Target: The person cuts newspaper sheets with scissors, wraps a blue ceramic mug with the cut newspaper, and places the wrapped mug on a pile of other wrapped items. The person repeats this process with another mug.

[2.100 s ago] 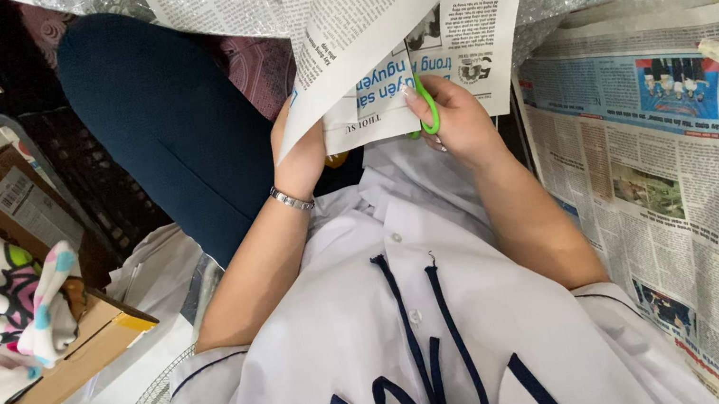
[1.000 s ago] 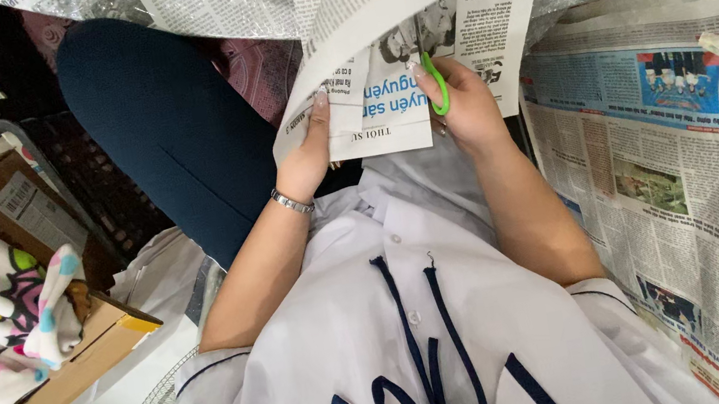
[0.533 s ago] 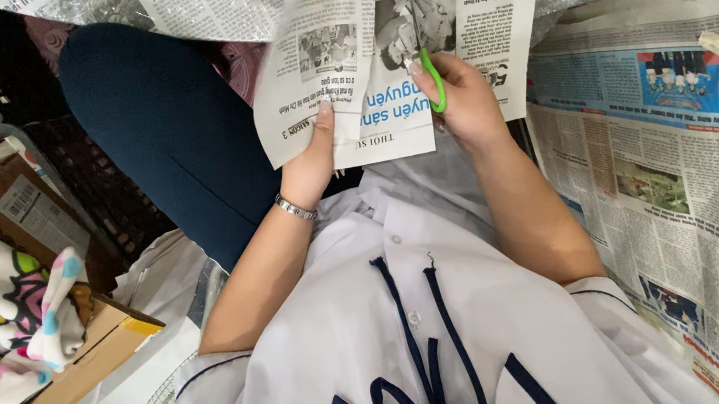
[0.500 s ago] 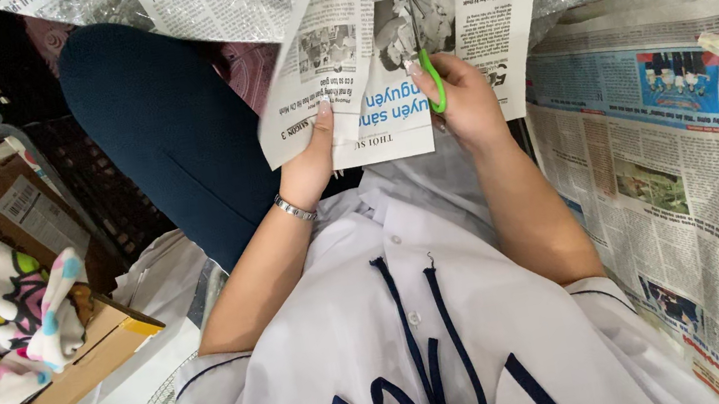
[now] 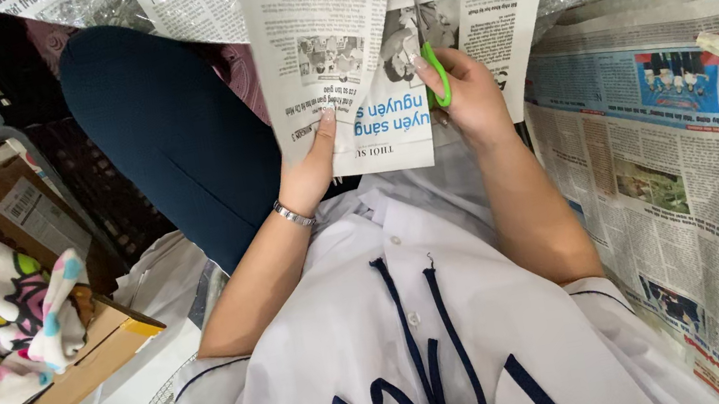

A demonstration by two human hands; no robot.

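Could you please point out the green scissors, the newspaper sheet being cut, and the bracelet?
green scissors (image 5: 438, 74), head view, on the green handle loop.
newspaper sheet (image 5: 319, 6), head view, on its left half, upper part.
bracelet (image 5: 292, 214), head view, on the metal band at the wrist.

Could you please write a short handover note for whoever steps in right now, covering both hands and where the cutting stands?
Left hand: grips the lower left edge of the newspaper sheet, thumb on its face, holding it up.
Right hand: holds the green-handled scissors, blades pointing up into the sheet.
The sheet hangs above the lap, in front of a dark blue knee. More newspaper pages lie spread to the right.
Done: a cut runs up from the sheet's bottom edge along the blades.
Left: the upper part of the sheet above the blades looks uncut; its top is out of frame.
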